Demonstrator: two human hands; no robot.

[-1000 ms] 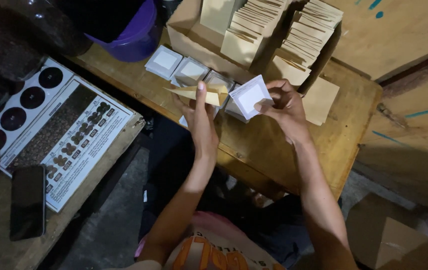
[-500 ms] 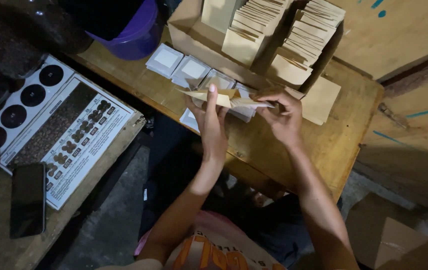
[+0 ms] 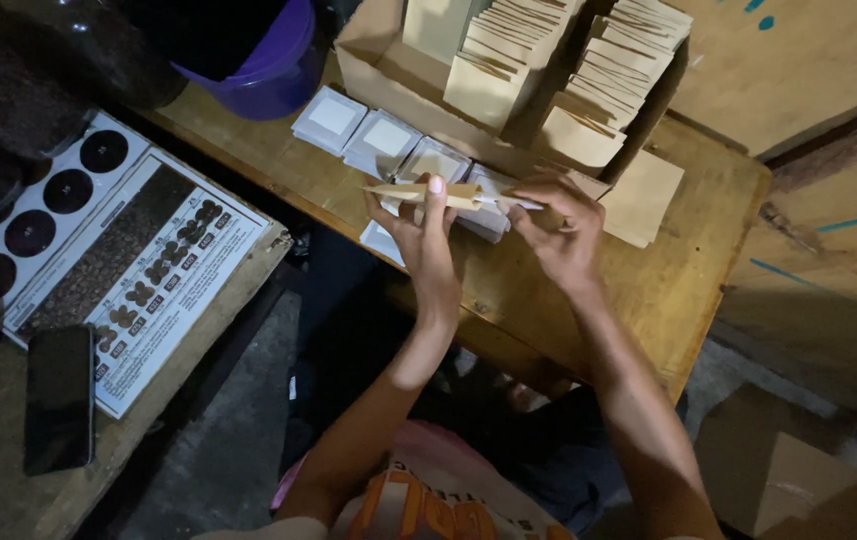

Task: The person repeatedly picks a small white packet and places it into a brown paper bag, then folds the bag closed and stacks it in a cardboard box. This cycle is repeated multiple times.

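As seen from the head camera, both hands work over the middle of the wooden table [image 3: 708, 290], close to its near edge. The left hand [image 3: 426, 240] pinches a flat tan paper envelope [image 3: 423, 192] between thumb and fingers, holding it level and edge-on above the surface; the right hand [image 3: 560, 232] closes its fingertips on a thin white sachet [image 3: 508, 200] whose end meets the envelope's open side. How far the sachet sits inside cannot be told. Judged by appearance, the envelope is light, thin and easily creased, so it is best held near its mouth with gentle pressure; the sachet looks soft and limp, best taken by its edges. Behind the hands lies a row of white sachets [image 3: 380, 140], and at the far edge a cardboard box [image 3: 378, 70] holds upright stacks of tan envelopes [image 3: 588, 100]. A purple bucket [image 3: 268, 70] stands at the far left corner. On a separate surface at left lie a printed chart [image 3: 138, 270] and a dark phone [image 3: 58, 395].
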